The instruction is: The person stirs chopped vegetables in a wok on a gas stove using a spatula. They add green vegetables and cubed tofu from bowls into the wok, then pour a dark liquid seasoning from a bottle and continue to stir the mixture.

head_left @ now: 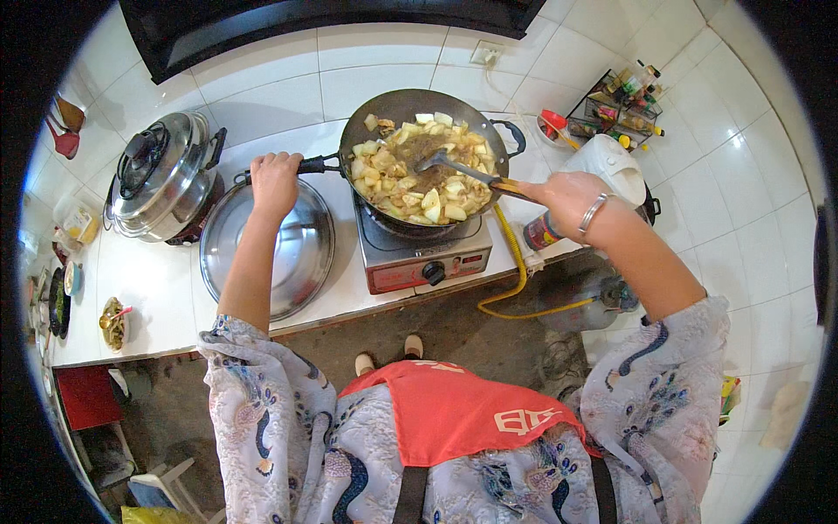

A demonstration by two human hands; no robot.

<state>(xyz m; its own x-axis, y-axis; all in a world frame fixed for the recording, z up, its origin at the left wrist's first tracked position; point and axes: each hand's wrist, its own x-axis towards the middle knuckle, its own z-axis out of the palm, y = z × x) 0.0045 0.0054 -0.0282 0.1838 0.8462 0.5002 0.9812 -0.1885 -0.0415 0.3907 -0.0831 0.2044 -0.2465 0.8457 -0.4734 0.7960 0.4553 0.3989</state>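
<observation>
Two hands point(273, 182) point(569, 203), one wok point(367, 118), one metal-bladed spatula point(464, 169), one red-fronted stove point(401, 266), one lidded pot point(166, 179), one yellow hose point(522, 272), two shoes point(365, 362) point(414, 347).

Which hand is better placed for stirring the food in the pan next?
Probably the right grip: it holds the spatula, whose metal end already reaches into the food. The left grip holds the pan handle.
</observation>
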